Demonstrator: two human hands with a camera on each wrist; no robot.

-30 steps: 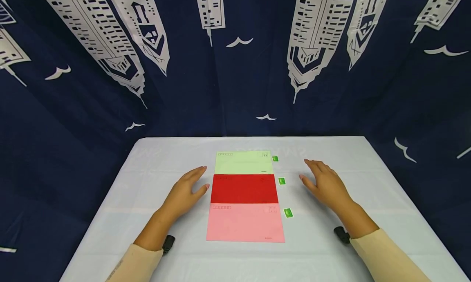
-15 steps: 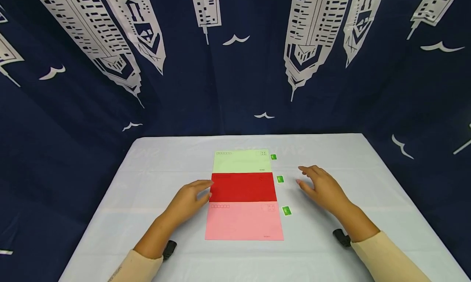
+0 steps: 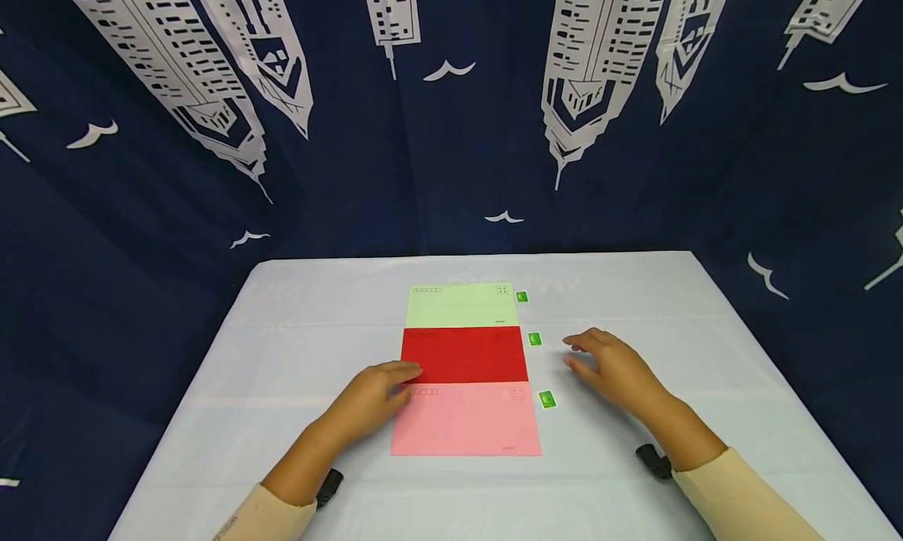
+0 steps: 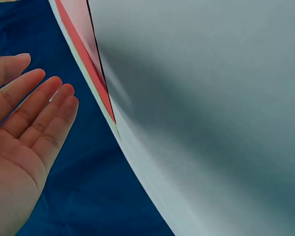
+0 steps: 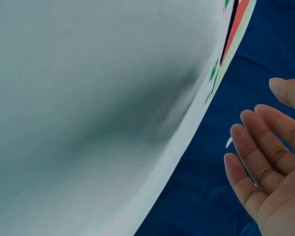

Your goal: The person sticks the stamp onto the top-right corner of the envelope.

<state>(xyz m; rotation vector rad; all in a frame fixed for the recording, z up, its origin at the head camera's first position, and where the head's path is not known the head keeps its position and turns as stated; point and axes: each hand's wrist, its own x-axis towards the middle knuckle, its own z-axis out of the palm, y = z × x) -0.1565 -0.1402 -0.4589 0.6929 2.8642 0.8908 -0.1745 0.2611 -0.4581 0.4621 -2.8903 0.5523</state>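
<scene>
- At the lower left and lower right of the frame, two beige sleeves (image 3: pixel 264 517) are showing, with a black wrist camera (image 3: pixel 329 488) sitting at each wrist.
- Left of centre, the left hand (image 3: pixel 372 404) is holding nothing; its fingers are extending loosely over the left edges of two envelopes, though whether they are touching the paper I cannot tell.
- Right of centre, the right hand (image 3: pixel 615 370) is hovering with relaxed fingers, gripping nothing, near the stamps but apart from them.
- In the middle, a column is running upward: pink envelope (image 3: pixel 467 425) lowest, red envelope (image 3: pixel 467 354) next, light green envelope (image 3: pixel 462 307) topmost; all are lying flat.
- Just right of each, one small green stamp is lying on the table (image 3: pixel 600 470): nearest stamp (image 3: pixel 547 400), middle stamp (image 3: pixel 534 339), farthest stamp (image 3: pixel 522 296).
- The work is seemingly only beginning; the pieces are sitting paired and orderly, no stamp is resting on an envelope, and apparently all the handling is remaining.
- Behind, a navy backdrop (image 3: pixel 466 157) is hanging.
</scene>
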